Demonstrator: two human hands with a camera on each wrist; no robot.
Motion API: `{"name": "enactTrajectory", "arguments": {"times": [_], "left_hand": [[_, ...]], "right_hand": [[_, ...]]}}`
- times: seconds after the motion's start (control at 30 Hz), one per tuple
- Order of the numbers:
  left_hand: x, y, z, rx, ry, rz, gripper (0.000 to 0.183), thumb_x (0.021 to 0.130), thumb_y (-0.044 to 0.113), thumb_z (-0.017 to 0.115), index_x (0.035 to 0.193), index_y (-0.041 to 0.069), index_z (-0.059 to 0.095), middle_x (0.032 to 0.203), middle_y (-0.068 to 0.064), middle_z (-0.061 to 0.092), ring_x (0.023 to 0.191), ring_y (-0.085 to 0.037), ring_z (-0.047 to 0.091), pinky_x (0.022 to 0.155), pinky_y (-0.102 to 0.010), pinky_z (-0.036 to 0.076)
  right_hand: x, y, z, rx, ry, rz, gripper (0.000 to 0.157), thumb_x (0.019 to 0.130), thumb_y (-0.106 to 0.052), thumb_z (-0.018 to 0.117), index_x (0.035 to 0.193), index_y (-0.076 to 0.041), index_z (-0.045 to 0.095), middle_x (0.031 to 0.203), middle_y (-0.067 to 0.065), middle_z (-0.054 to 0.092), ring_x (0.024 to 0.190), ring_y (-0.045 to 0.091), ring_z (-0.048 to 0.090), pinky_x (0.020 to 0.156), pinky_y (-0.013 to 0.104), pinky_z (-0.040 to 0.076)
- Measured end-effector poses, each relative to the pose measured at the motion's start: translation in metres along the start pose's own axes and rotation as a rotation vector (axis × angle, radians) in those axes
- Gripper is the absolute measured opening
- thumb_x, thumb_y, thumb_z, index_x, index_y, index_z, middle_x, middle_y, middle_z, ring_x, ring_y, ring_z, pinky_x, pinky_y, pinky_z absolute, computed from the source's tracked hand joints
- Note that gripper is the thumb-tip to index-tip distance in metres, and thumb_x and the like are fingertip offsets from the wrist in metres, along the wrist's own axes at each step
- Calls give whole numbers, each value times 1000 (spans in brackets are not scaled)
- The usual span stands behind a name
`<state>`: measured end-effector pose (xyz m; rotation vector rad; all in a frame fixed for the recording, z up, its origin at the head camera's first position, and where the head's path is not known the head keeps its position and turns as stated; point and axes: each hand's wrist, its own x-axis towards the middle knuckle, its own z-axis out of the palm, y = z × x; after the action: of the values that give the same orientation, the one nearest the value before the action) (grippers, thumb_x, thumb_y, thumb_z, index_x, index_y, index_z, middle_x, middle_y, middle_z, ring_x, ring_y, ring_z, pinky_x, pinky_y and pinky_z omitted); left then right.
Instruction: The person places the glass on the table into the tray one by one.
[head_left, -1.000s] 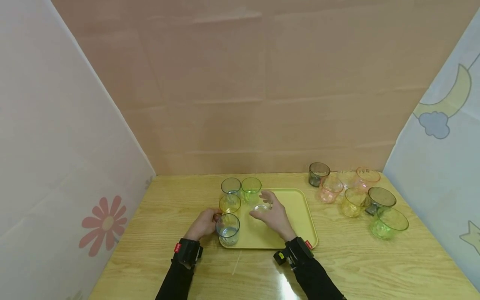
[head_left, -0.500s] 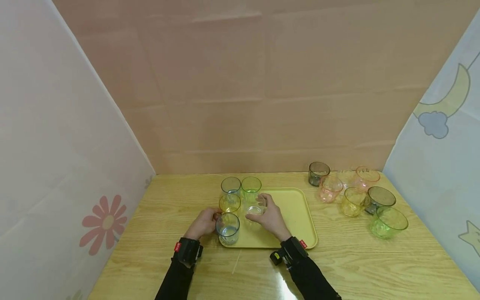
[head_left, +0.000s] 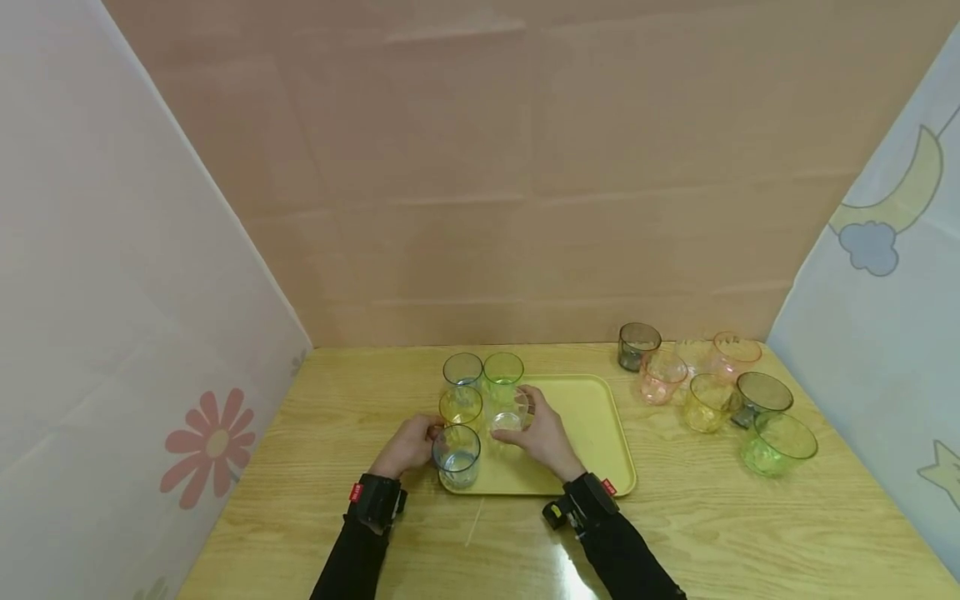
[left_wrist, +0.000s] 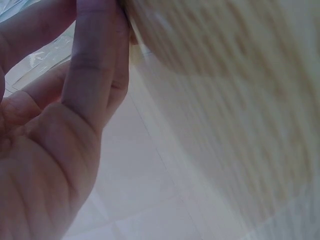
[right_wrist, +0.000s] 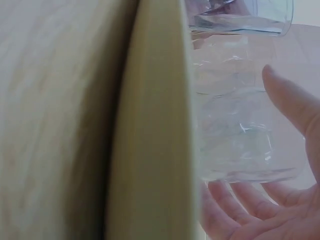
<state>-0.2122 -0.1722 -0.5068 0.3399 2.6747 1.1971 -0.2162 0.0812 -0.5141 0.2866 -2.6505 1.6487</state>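
Observation:
On the yellow tray [head_left: 570, 471], my right hand [head_left: 546, 433] holds a clear glass [head_left: 507, 421], its fingers curved round the right side and its thumb in front. The right wrist view shows this clear glass [right_wrist: 240, 142] upright on the tray, between thumb and fingers. My left hand [head_left: 408, 448] is at the tray's left edge, its fingertips against a blue-tinted glass [head_left: 456, 467] and near a yellow glass [head_left: 460, 407]; the fingertips are partly hidden. Behind these stand a blue-grey glass [head_left: 462, 371] and a green glass [head_left: 503, 371].
At the right of the wooden table [head_left: 697, 533] is a group of glasses, among them a dark grey glass [head_left: 637, 346], a pink glass [head_left: 662, 379], a yellow tumbler [head_left: 707, 408] and a green tumbler [head_left: 777, 450]. A brown backdrop [head_left: 525, 208] rises behind the table.
My right hand has brought the clear glass left and slightly nearer, down beside the yellow glass. Over the last half second it has stayed there. The left hand has kept its place.

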Motion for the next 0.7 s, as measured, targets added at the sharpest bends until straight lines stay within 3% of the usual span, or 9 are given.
{"name": "enactTrajectory", "arguments": {"times": [0.4, 0.7], "left_hand": [[-1, 0, -3, 21, 12, 11, 34, 83, -1, 72, 116, -6, 66, 79, -5, 59, 72, -14, 52, 65, -26, 45], [-2, -1, -1, -37, -28, 1, 31, 87, -4, 65, 118, -5, 64, 78, -5, 60, 68, -13, 57, 59, -26, 50]], "right_hand": [[2, -2, -4, 19, -45, 40, 97, 70, -27, 89, 147, -3, 36, 141, 22, 50, 126, 41, 50, 95, 50, 50], [-5, -3, -31, 11, -142, 43, 95, 75, -18, 85, 151, 2, 31, 147, 26, 42, 132, 45, 44, 105, 54, 42]]}}
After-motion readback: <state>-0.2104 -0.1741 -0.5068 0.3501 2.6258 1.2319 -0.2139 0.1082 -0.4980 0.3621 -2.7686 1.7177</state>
